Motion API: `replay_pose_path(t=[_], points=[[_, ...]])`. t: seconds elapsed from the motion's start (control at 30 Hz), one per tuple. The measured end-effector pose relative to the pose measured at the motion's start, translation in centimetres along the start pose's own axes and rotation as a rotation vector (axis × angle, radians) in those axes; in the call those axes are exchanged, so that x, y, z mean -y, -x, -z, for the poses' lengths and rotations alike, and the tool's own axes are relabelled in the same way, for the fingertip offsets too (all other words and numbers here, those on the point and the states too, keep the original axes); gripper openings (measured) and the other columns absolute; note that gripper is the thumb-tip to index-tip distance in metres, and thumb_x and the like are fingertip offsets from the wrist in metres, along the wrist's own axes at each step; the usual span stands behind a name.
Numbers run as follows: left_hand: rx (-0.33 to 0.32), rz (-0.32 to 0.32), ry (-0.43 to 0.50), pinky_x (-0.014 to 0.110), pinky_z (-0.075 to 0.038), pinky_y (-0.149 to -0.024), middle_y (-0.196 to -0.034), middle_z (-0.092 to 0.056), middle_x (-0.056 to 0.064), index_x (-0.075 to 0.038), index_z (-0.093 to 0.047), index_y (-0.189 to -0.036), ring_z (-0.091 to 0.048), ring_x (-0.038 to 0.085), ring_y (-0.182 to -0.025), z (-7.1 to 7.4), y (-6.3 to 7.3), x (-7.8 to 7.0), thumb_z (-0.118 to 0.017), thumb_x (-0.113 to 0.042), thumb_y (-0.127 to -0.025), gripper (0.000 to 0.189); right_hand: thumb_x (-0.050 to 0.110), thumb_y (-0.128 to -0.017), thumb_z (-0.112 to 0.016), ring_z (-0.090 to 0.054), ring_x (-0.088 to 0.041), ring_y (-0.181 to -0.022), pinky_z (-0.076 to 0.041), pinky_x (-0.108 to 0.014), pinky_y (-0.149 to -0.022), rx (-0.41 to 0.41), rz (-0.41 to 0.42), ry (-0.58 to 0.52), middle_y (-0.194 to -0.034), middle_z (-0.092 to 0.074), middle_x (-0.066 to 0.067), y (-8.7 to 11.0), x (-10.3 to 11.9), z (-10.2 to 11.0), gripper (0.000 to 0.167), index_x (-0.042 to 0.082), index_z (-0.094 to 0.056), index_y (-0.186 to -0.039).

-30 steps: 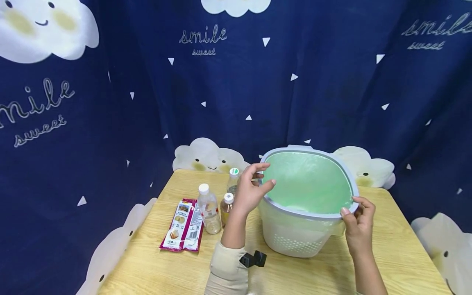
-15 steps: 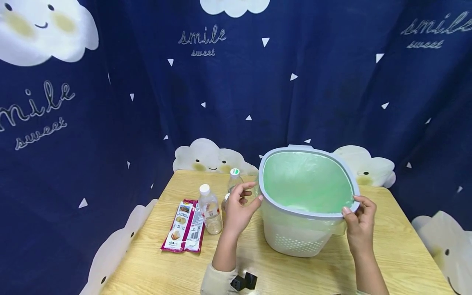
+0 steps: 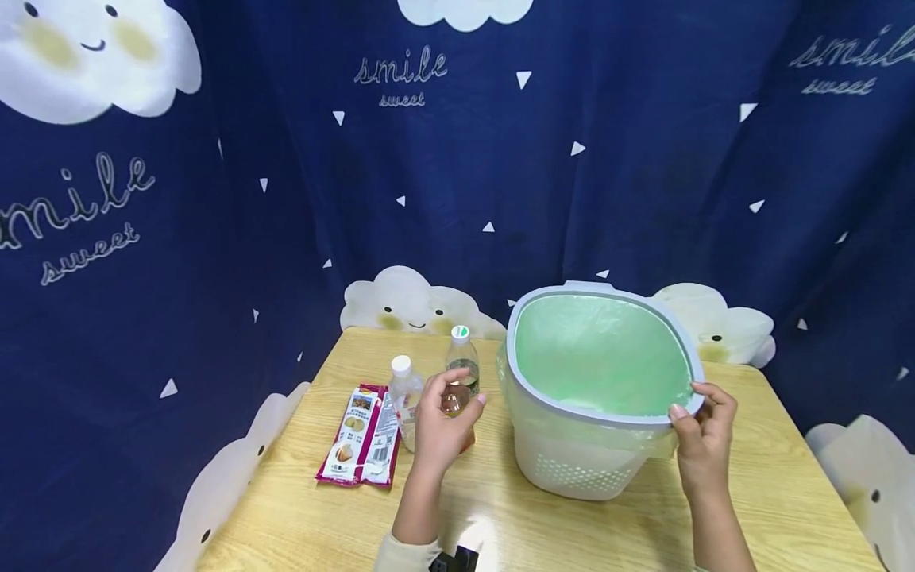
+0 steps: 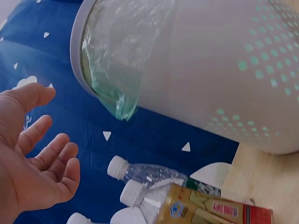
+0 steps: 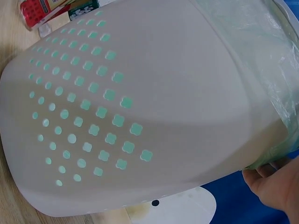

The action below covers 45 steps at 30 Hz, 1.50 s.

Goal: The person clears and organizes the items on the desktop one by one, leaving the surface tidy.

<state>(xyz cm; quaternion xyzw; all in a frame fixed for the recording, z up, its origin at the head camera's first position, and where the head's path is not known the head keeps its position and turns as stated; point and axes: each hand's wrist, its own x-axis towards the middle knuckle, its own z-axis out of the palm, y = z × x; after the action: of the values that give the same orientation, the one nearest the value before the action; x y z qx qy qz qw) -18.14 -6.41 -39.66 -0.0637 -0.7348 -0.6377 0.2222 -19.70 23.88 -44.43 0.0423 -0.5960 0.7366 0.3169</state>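
A pale plastic bin (image 3: pixel 529 457) with a perforated lower wall stands on the table, its rim grey-blue. Inside is a green bin liner (image 3: pixel 600 349), folded over the rim and hanging outside. My right hand (image 3: pixel 704 437) pinches the rim and liner at the right, thumb on top; the right wrist view shows its fingers under the liner edge. My left hand (image 3: pixel 439 429) is off the bin with nothing in it, fingers loosely bent. In the head view it partly covers a bottle with a gold-and-red label (image 4: pixel 187 205), near a green-capped clear bottle (image 3: pixel 461 353).
Left of that hand stands a white-capped clear bottle (image 3: pixel 405 393), partly hidden. Beside it lies a white-and-magenta snack packet (image 3: pixel 357 445). The wooden table (image 3: pixel 286 508) meets a dark blue curtain (image 3: pixel 457 159) at the back.
My left hand has come away from the bin's left rim and moved left and down, in front of the bottles. My right hand stays on the right rim.
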Motion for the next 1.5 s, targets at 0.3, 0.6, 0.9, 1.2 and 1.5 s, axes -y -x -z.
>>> replay_pose_path(t=[0.3, 0.6, 0.9, 1.2, 1.5], points=[[-0.114, -0.027, -0.061, 0.042, -0.045, -0.076, -0.1, -0.057, 0.012, 0.002, -0.06, -0.11, -0.055, 0.028, -0.088, 1.0, 0.7, 1.1, -0.072, 0.005, -0.073, 0.039, -0.005, -0.082, -0.047, -0.045, -0.018, -0.088, -0.044, -0.014, -0.068, 0.013, 0.007, -0.034, -0.108, -0.043, -0.017, -0.1, -0.2, 0.1, 0.043, 0.004, -0.041, -0.123], [-0.273, -0.069, -0.072, 0.039, -0.042, -0.077, -0.104, -0.056, 0.022, 0.005, -0.058, -0.111, -0.053, 0.037, -0.093, 1.9, 1.4, 3.2, -0.072, 0.007, -0.072, 0.041, -0.004, -0.082, -0.047, -0.046, -0.017, -0.088, -0.044, -0.013, -0.067, 0.016, 0.029, -0.006, -0.109, -0.044, -0.017, -0.2, -0.3, 0.2, 0.043, 0.002, -0.041, -0.124], [-0.419, -0.09, -0.12, 0.04, -0.042, -0.073, -0.102, -0.055, 0.011, -0.002, -0.059, -0.113, -0.051, 0.027, -0.091, 2.2, 1.7, 8.1, -0.076, 0.003, -0.068, 0.049, -0.004, -0.082, -0.046, -0.046, -0.018, -0.09, -0.044, -0.013, -0.068, 0.013, 0.022, -0.017, -0.11, -0.043, -0.016, 0.0, -0.3, 0.1, 0.043, 0.003, -0.041, -0.124], [-0.538, -0.12, -0.12, 0.049, -0.037, -0.079, -0.106, -0.054, 0.015, -0.004, -0.058, -0.116, -0.048, 0.029, -0.096, 2.5, 0.8, 10.8, -0.078, 0.002, -0.066, 0.054, -0.006, -0.082, -0.045, -0.046, -0.018, -0.089, -0.044, -0.013, -0.068, 0.011, 0.031, -0.042, -0.11, -0.044, -0.016, -0.1, -0.3, 0.2, 0.043, 0.003, -0.041, -0.124], [-0.585, -0.016, -0.087, 0.053, -0.032, -0.089, -0.114, -0.053, 0.016, -0.004, -0.055, -0.12, -0.046, 0.037, -0.106, 2.9, -0.4, 12.7, -0.08, 0.001, -0.062, 0.063, -0.006, -0.082, -0.045, -0.046, -0.019, -0.09, -0.044, -0.013, -0.069, 0.018, 0.038, -0.048, -0.11, -0.045, -0.016, -0.1, -0.5, 0.2, 0.043, 0.002, -0.041, -0.124]])
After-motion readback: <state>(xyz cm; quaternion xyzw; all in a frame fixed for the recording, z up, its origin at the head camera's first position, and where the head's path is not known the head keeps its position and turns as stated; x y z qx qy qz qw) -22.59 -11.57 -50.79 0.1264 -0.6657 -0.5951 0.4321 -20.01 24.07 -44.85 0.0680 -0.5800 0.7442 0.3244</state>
